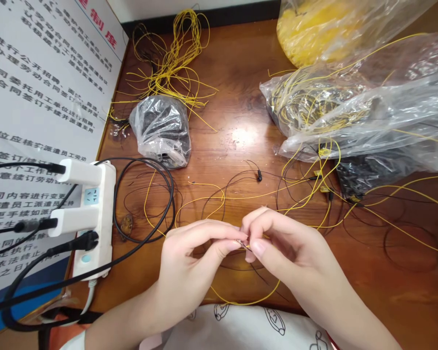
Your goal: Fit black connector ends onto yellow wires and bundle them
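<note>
My left hand [199, 255] pinches a thin wire between thumb and forefinger, close in front of me. Opposite it, my right hand [292, 245] is closed with thumb and fingertips on the same spot. A short bit of dark wire [257, 272] slants down from between the fingertips, with a trace of yellow wire beside it. Whatever joins them is mostly covered by my fingers. A yellow wire [241, 304] loops below my hands, near the table's edge. Past my fingers, a small black connector [259, 175] lies on thin dark wire.
Left stands a white power strip [107, 218] with plugs and a coiled black cable [173, 194]. A plastic bag of black parts [162, 129] and a bundle of yellow wires [184, 48] lie behind. Clear bags of yellow wire [314, 97] fill the right side of the wooden table [237, 92].
</note>
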Demonstrator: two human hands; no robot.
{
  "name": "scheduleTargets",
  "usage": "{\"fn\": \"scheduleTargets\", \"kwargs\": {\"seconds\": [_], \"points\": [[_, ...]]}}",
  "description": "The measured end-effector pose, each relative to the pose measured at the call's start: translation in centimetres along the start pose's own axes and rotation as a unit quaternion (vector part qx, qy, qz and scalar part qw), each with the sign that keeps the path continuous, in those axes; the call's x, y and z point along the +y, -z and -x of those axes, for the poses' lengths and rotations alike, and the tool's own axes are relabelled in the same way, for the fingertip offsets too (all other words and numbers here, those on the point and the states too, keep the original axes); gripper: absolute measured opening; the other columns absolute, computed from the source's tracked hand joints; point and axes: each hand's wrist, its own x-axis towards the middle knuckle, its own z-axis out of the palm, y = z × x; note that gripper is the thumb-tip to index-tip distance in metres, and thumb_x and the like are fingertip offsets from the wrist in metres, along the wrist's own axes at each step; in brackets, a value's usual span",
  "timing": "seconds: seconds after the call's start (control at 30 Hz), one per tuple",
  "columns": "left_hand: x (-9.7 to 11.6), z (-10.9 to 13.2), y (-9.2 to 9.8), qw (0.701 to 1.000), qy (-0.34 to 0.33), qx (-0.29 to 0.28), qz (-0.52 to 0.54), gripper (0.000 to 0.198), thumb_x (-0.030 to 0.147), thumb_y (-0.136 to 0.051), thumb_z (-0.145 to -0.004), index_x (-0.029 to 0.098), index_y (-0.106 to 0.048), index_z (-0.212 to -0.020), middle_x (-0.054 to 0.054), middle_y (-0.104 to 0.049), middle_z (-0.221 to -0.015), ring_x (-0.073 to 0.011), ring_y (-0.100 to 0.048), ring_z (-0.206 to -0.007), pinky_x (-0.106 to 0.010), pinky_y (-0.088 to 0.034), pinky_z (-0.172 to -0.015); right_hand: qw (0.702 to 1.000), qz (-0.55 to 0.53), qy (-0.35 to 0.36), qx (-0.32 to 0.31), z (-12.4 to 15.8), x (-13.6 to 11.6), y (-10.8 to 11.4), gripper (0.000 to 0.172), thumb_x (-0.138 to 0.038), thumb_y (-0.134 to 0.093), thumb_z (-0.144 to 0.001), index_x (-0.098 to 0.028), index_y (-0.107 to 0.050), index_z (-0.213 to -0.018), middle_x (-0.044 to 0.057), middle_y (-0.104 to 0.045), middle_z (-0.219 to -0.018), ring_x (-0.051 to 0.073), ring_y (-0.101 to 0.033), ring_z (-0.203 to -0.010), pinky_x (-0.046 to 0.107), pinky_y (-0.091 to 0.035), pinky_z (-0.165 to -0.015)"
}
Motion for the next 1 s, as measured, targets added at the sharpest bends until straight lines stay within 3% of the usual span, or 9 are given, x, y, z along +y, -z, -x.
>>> {"fn": "scheduleTargets", "kwargs": {"seconds": [0.17,0.4,0.53,0.8,1.0], "points": [[0.22,-0.12,0.16,1.0,-0.011,-0.006,-0.011,0.019,0.005,-0.067,-0.082,0.021,-0.076,-0.08,0.002,-0.079,-0.077,-0.0134,-0.075,-0.068,-0.018,-0.061,-0.064,0.999,0.031,0.023,0.015,0.27,0.04,0.04,0.016,-0.021,-0.057,-0.091,-0.02,-0.059,-0.076,-0.001,-0.06,-0.077,0.009,-0.058,-0.067,0.019,-0.051,-0.059],[0.14,-0.38,0.25,0.999,-0.031,-0.002,-0.033,0.019,0.006,-0.066,-0.083,0.022,-0.076,-0.081,0.001,-0.08,-0.079,-0.0145,-0.075,-0.07,-0.021,-0.062,-0.066,0.974,0.167,0.144,0.057,0.56,0.61,0.26,0.01,-0.016,-0.056,-0.093,-0.022,-0.06,-0.086,-0.001,-0.067,-0.085,0.01,-0.065,-0.076,0.021,-0.053,-0.068],[-0.02,-0.17,0.43,0.998,-0.042,-0.021,-0.046,0.019,0.005,-0.065,-0.084,0.02,-0.076,-0.083,0.0,-0.08,-0.083,-0.0143,-0.075,-0.075,-0.02,-0.06,-0.072,0.952,0.221,0.206,0.046,0.7,0.7,0.49,0.014,-0.009,-0.052,-0.093,-0.021,-0.058,-0.092,0.001,-0.068,-0.09,0.011,-0.066,-0.083,0.022,-0.054,-0.073],[0.0,-0.62,0.67,0.997,0.025,-0.071,-0.009,0.016,0.01,-0.064,-0.086,0.019,-0.076,-0.079,-0.001,-0.078,-0.074,-0.0149,-0.073,-0.066,-0.021,-0.06,-0.063,0.957,0.224,0.183,0.0,0.53,0.19,0.77,0.017,-0.012,-0.046,-0.095,-0.022,-0.059,-0.093,0.001,-0.069,-0.085,0.011,-0.065,-0.071,0.022,-0.053,-0.063],[0.05,-0.73,0.71,0.996,0.024,-0.078,-0.026,0.017,0.009,-0.064,-0.084,0.019,-0.075,-0.075,0.0,-0.077,-0.07,-0.0136,-0.071,-0.062,-0.019,-0.058,-0.061,0.953,0.241,0.185,-0.017,0.48,0.4,0.78,0.015,-0.011,-0.046,-0.095,-0.022,-0.056,-0.091,0.001,-0.068,-0.085,0.011,-0.065,-0.072,0.022,-0.053,-0.064]]}}
